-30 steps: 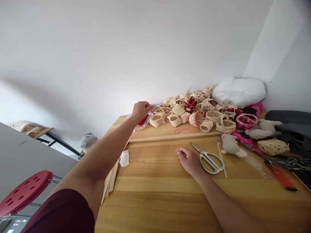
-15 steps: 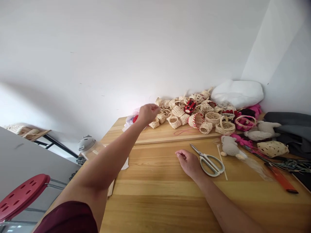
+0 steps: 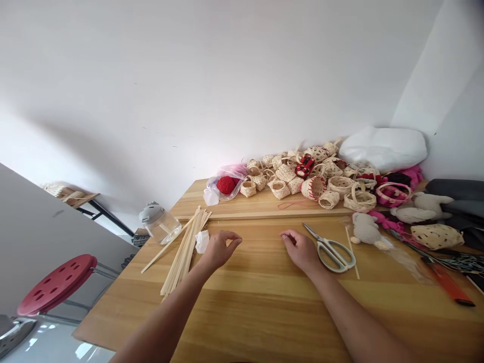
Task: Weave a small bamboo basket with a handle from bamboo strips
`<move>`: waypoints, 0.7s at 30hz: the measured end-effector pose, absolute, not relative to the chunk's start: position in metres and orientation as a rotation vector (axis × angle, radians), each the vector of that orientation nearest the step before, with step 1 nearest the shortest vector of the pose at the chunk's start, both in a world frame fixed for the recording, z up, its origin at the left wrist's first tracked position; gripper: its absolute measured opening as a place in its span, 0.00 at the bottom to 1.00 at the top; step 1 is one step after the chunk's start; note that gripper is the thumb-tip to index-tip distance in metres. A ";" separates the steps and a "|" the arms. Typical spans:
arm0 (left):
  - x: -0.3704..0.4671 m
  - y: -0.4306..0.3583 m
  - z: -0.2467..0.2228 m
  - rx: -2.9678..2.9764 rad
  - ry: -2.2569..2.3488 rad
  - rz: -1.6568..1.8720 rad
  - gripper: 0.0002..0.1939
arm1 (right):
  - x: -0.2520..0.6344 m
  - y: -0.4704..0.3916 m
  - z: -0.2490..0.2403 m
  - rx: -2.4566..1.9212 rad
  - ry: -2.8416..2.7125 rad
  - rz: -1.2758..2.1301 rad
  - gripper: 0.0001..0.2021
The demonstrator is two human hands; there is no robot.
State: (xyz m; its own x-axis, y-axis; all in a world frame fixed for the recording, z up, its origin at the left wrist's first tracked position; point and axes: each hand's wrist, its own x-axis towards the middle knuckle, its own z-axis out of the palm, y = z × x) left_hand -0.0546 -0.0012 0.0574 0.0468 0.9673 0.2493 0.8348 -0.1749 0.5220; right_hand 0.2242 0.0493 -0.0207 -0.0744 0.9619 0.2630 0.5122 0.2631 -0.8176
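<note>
My left hand (image 3: 224, 247) is over the middle of the wooden table (image 3: 257, 312), its thumb and fingertips brought together in a loose loop. Nothing shows between them. Beside it lie a crumpled white tissue (image 3: 202, 242) and a bundle of flat pale wooden strips (image 3: 185, 257). My right hand (image 3: 301, 250) rests on the tabletop to the right, fingers curled in and closed, with no object visible in it. Just right of that hand lie scissors (image 3: 336, 254) with pale grey handles, their blades closed and pointing up-left. A single thin strip (image 3: 352, 252) is past the scissors.
Along the wall, a raised board (image 3: 227, 212) carries many small woven baskets (image 3: 280, 189) and a red yarn ball (image 3: 226, 185) in plastic. A clear jug (image 3: 162, 224) stands at left. Crocheted grey toys (image 3: 365, 229) and an orange-handled tool (image 3: 448, 282) lie right. A red stool (image 3: 56, 285) stands below left.
My left hand has come back from beside the baskets, down and toward me over the table. My right hand stays nearly in place. The strips and red yarn ball are now uncovered.
</note>
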 end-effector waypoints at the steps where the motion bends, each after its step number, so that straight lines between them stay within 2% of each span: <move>1: -0.056 -0.007 0.051 2.079 1.850 0.825 0.08 | 0.224 0.049 -0.020 -1.363 -1.713 0.683 0.15; 11: -0.074 -0.033 0.025 1.954 1.911 0.799 0.10 | 0.224 0.050 -0.015 -1.409 -1.703 0.713 0.17; 19: -0.052 -0.033 0.009 1.968 1.970 0.716 0.03 | 0.226 0.054 -0.024 -1.390 -1.700 0.695 0.16; 21: -0.042 -0.029 0.003 1.972 2.019 0.692 0.05 | 0.227 0.055 -0.026 -1.385 -1.703 0.694 0.16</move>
State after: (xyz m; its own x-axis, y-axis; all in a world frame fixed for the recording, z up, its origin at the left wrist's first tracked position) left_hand -0.0423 -0.0295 0.0031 -0.0642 0.9856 0.1566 0.8744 -0.0201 0.4847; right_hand 0.2266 0.0547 -0.0261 -0.0644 0.9666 0.2480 0.5183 0.2448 -0.8194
